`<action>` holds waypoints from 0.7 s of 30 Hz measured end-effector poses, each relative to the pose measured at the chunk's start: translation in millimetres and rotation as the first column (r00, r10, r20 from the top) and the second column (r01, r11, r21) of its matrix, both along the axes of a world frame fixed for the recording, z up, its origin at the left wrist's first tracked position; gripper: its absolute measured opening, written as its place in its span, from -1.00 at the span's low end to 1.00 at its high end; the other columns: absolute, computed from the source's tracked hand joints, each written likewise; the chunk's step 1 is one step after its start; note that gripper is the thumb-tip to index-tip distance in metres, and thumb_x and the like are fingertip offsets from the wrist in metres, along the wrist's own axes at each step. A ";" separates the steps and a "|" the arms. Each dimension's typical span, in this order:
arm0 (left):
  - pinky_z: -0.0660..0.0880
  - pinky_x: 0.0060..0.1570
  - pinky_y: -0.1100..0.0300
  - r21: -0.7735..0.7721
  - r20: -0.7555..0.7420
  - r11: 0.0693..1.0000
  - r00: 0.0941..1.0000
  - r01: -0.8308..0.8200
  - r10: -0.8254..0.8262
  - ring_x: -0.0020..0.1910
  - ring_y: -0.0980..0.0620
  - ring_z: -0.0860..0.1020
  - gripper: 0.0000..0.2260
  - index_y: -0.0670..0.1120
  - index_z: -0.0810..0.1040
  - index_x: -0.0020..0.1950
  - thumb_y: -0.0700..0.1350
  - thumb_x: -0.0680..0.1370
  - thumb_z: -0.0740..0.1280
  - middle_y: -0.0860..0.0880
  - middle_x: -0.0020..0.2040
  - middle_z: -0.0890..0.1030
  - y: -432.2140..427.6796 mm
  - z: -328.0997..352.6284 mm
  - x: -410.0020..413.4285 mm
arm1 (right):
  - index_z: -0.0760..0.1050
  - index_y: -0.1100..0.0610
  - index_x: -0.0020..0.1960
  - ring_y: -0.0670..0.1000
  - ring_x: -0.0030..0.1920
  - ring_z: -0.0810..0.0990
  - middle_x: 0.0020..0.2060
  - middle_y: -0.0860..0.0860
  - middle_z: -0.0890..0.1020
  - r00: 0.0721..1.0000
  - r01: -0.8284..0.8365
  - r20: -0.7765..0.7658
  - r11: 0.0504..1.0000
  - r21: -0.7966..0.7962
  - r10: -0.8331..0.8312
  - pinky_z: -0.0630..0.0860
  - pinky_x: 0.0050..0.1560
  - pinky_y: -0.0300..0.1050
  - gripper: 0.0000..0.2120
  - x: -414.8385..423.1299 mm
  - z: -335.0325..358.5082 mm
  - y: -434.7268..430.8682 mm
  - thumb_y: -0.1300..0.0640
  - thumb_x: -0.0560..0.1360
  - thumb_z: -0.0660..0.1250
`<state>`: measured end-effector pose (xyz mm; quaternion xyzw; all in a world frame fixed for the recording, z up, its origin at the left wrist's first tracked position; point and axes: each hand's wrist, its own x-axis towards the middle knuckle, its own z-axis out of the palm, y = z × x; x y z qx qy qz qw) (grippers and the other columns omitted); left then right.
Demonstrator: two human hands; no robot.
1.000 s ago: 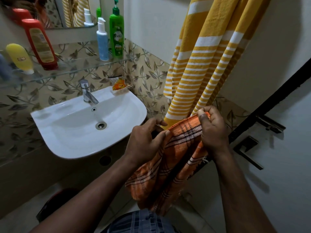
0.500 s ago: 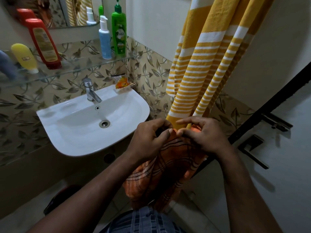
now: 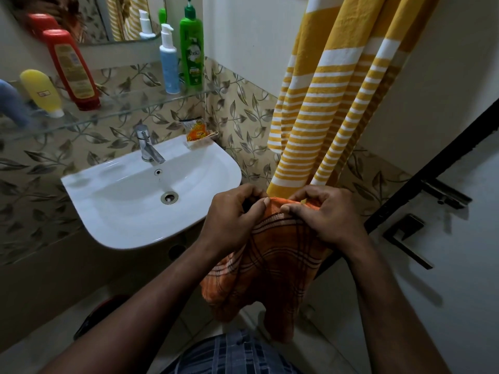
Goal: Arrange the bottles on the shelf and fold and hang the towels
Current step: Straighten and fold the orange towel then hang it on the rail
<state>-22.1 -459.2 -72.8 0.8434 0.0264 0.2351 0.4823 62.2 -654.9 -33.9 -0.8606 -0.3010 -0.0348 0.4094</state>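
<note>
An orange checked towel [image 3: 272,263] hangs down in front of me, bunched at its top edge. My left hand [image 3: 232,217] pinches that edge on the left and my right hand [image 3: 324,214] pinches it on the right, thumbs nearly touching. A yellow and white striped towel [image 3: 329,95] hangs on the wall just behind my hands. On the glass shelf [image 3: 129,106] stand a green pump bottle [image 3: 192,49], a light blue pump bottle [image 3: 168,60], a red bottle [image 3: 71,68] and a yellow bottle [image 3: 41,91].
A white sink [image 3: 129,206] with a steel tap [image 3: 147,147] sits below the shelf, an orange sachet [image 3: 197,130] at its back corner. A blue object [image 3: 10,103] shows at the shelf's left end. A door with a black handle [image 3: 405,236] is on the right.
My right hand has slid left along the orange towel's top edge until it sits next to my left hand, gathering the edge. The view has shifted slightly.
</note>
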 end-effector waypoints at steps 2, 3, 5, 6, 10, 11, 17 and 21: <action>0.51 -0.27 0.15 0.001 0.002 1.000 1.000 0.024 -0.024 -0.24 0.07 0.61 -0.94 -0.01 0.68 -0.01 -0.06 0.62 0.43 0.08 -0.23 0.66 -2.0 0.0 -2.2 | 0.73 -0.01 -0.14 -0.15 -0.08 0.67 -0.17 -0.17 0.72 0.998 0.042 0.033 0.997 0.063 -0.044 0.61 -0.01 -0.06 -0.87 0.6 -2.9 -1.0 0.01 0.39 0.64; 0.51 -0.27 0.16 0.003 0.007 1.000 1.000 0.030 -0.030 -0.23 0.07 0.61 -0.94 0.00 0.68 0.00 -0.06 0.63 0.42 0.08 -0.22 0.66 -2.7 0.2 -2.6 | 0.71 -0.01 -0.15 -0.15 -0.07 0.67 -0.17 -0.17 0.72 0.998 0.061 0.010 0.993 0.098 -0.063 0.61 0.00 -0.08 -0.86 -0.5 -3.9 -0.8 0.02 0.38 0.65; 0.50 -0.27 0.22 0.011 0.021 0.999 0.999 0.038 -0.039 -0.22 0.08 0.61 -0.95 0.00 0.68 0.01 -0.07 0.63 0.42 0.09 -0.22 0.66 -2.8 0.8 -3.1 | 0.65 -0.02 -0.18 -0.14 -0.09 0.65 -0.18 -0.16 0.69 0.993 0.089 -0.086 0.983 0.161 -0.076 0.60 -0.04 -0.12 -0.79 -1.7 -4.9 -0.1 0.04 0.34 0.67; 0.50 -0.27 0.24 0.019 0.027 0.999 0.999 0.046 -0.046 -0.22 0.09 0.61 -0.95 0.00 0.67 0.02 -0.07 0.64 0.41 0.10 -0.21 0.66 -2.3 1.1 -3.1 | 0.61 0.00 -0.17 -0.11 -0.12 0.63 -0.18 -0.16 0.67 0.989 0.092 -0.130 0.980 0.177 -0.070 0.59 -0.08 -0.12 -0.74 -1.2 -5.0 -0.6 0.05 0.32 0.69; 0.48 -0.27 0.24 0.047 0.049 0.998 0.997 0.049 -0.051 -0.21 0.09 0.61 -0.95 0.01 0.67 0.03 -0.07 0.64 0.41 0.10 -0.20 0.66 0.1 2.2 -3.7 | 0.56 0.05 -0.06 -0.01 -0.10 0.62 -0.15 -0.12 0.64 0.964 0.042 -0.266 0.986 0.163 0.003 0.60 -0.08 -0.10 -0.59 0.8 0.1 -5.6 -0.08 0.29 0.69; 0.47 -0.26 0.26 0.056 0.056 0.998 0.998 0.040 -0.043 -0.21 0.10 0.60 -0.96 0.01 0.67 0.02 -0.09 0.64 0.41 0.10 -0.20 0.65 0.6 2.3 -3.5 | 0.59 0.03 -0.04 -0.08 -0.11 0.62 -0.13 -0.12 0.66 0.957 0.031 -0.289 0.987 0.156 0.015 0.59 -0.08 -0.16 -0.59 0.7 0.6 -6.1 -0.16 0.30 0.66; 0.47 -0.24 0.25 0.103 0.077 0.994 0.996 0.026 -0.034 -0.19 0.11 0.60 -0.96 -0.01 0.68 0.03 -0.09 0.63 0.43 0.12 -0.18 0.65 4.1 2.1 -2.0 | 0.71 0.06 -0.10 -0.11 -0.09 0.69 -0.13 -0.07 0.74 0.944 0.053 -0.328 0.979 0.196 0.015 0.60 -0.05 -0.20 -0.87 2.1 -2.6 -6.3 0.03 0.44 0.60; 0.45 -0.26 0.28 0.104 0.077 0.994 0.996 0.028 -0.036 -0.22 0.11 0.59 -0.98 -0.01 0.67 0.03 -0.10 0.63 0.44 0.11 -0.21 0.65 5.0 1.7 -4.0 | 0.68 0.21 -0.02 -0.08 -0.03 0.68 -0.08 -0.02 0.73 0.902 0.119 -0.428 0.920 0.373 0.057 0.64 0.04 -0.16 -0.83 0.2 0.2 -12.1 0.13 0.47 0.54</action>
